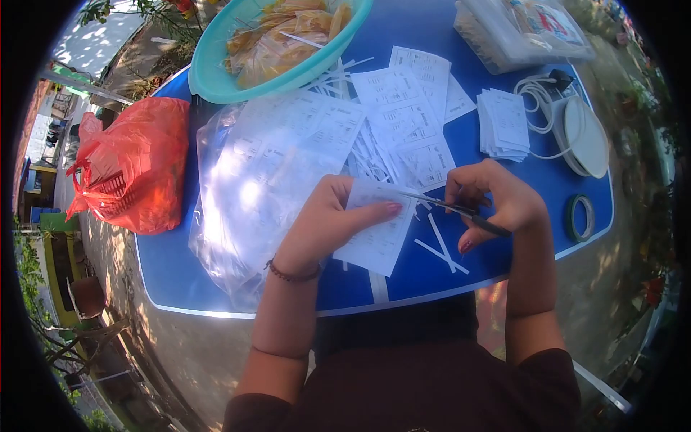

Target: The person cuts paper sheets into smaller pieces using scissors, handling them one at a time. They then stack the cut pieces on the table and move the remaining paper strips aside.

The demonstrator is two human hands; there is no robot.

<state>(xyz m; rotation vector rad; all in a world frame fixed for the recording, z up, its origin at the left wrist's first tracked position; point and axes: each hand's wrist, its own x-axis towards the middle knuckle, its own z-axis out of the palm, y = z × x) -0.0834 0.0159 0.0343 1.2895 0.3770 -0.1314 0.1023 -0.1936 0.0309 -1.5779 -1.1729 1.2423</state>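
My left hand (338,219) pinches a printed white paper sheet (378,248) between thumb and fingers, over the front of the blue table. From the right, my right hand (497,205) has its fingers in the handles of dark-handled scissors (471,214). The scissor blades point left and lie at the upper edge of the held paper. Thin white paper strips (435,248) lie on the table below the scissors. Behind my hands, more printed sheets (410,119) overlap one another. A clear plastic bag (241,194) lies left of my left hand.
A teal basin (205,75) with wrapped yellowish items stands at the back left, a red plastic bag (147,169) at the left edge. On the right are stacked paper slips (504,122), a white device (586,137) with a cable, green tape (579,217) and a clear plastic container (497,43).
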